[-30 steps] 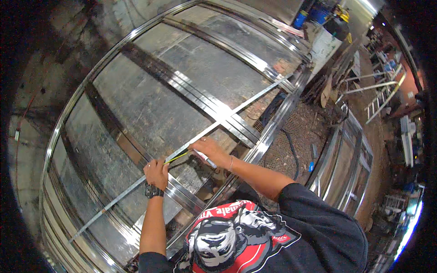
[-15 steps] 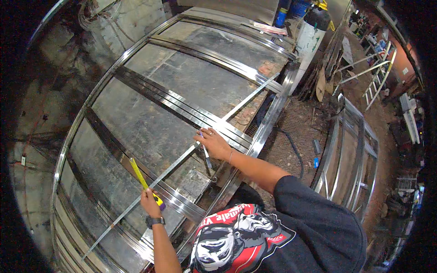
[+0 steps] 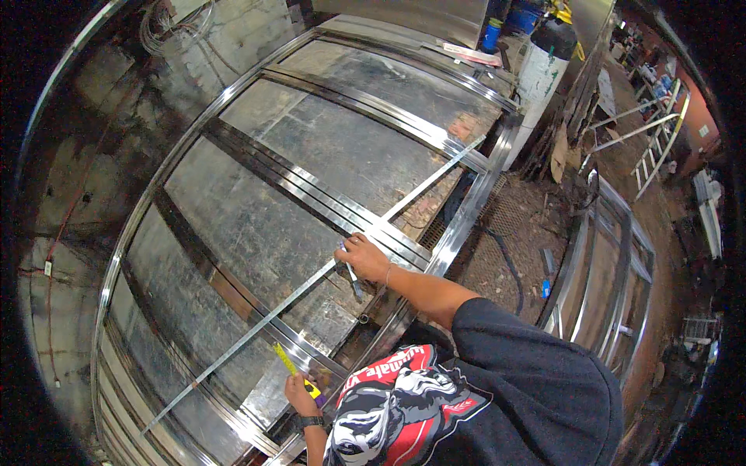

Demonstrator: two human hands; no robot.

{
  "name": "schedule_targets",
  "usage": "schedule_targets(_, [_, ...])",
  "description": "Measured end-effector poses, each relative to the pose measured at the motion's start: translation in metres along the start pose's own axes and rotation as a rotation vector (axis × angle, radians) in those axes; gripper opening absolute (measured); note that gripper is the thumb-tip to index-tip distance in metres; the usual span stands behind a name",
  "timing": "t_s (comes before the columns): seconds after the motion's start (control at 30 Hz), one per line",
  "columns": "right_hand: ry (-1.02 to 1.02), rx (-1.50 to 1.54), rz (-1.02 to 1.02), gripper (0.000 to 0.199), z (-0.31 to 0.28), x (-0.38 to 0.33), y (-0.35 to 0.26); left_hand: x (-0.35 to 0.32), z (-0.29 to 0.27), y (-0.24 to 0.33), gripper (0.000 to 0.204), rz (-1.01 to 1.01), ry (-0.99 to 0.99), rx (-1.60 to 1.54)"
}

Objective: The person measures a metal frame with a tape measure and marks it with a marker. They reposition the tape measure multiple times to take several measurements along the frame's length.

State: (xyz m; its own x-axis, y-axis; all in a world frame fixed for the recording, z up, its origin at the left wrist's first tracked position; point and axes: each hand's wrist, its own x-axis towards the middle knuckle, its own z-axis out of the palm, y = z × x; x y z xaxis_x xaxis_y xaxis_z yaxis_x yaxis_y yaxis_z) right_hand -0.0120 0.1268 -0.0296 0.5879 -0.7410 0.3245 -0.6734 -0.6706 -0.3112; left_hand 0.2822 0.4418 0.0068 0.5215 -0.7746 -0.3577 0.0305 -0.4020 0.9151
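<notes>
My left hand (image 3: 298, 394) is closed around a yellow and dark tape measure (image 3: 311, 387), with a short length of yellow blade (image 3: 285, 359) sticking out. It is over the near edge of a large metal frame (image 3: 329, 206). My right hand (image 3: 365, 258) lies at a long, thin metal strip (image 3: 256, 330) that runs diagonally across the frame's bars. Its fingers are closed on a slim, pale, pen-like tool (image 3: 351, 272) that points down toward me; its exact kind is unclear. Beneath the strip are shiny paired bars and dark, scuffed sheets.
At the back right stands a white and black gas cylinder (image 3: 538, 85), near a blue container (image 3: 491, 36). A smaller metal frame (image 3: 602, 264) is on the right, beyond a dark cable (image 3: 507, 256). A stained wall (image 3: 85, 171) with coiled wire (image 3: 172, 33) borders the left.
My left hand has drawn back toward my body and to the right with the tape measure, and less blade sticks out. My right hand keeps its place at the strip. The view has shifted slightly.
</notes>
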Motion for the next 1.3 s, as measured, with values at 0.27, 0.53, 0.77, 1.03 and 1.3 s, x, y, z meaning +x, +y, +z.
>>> schedule_targets(0.27, [-0.063, 0.013, -0.054, 0.041, -0.005, 0.003, 0.008, -0.023, -0.002, -0.048, 0.027, -0.002, 0.292, -0.114])
schedule_targets(0.53, [-0.301, 0.170, 0.037, 0.077, -0.001, 0.001, 0.008, -0.052, 0.015, -0.069, 0.026, 0.157, 0.600, 0.163])
schedule_targets(0.77, [-0.131, 0.056, -0.134, 0.050, 0.001, -0.004, 0.027, -0.045, 0.056, -0.027, 0.037, -0.028, 0.659, 0.182])
schedule_targets(1.03, [-0.113, 0.203, -0.136, 0.031, -0.008, 0.010, 0.022, -0.040, 0.055, -0.034, 0.039, -0.092, 0.678, 0.236])
schedule_targets(1.3, [-0.091, 0.412, -0.098, 0.026, -0.046, 0.022, 0.012, -0.036, 0.016, -0.025, 0.051, -0.032, 0.396, 0.302])
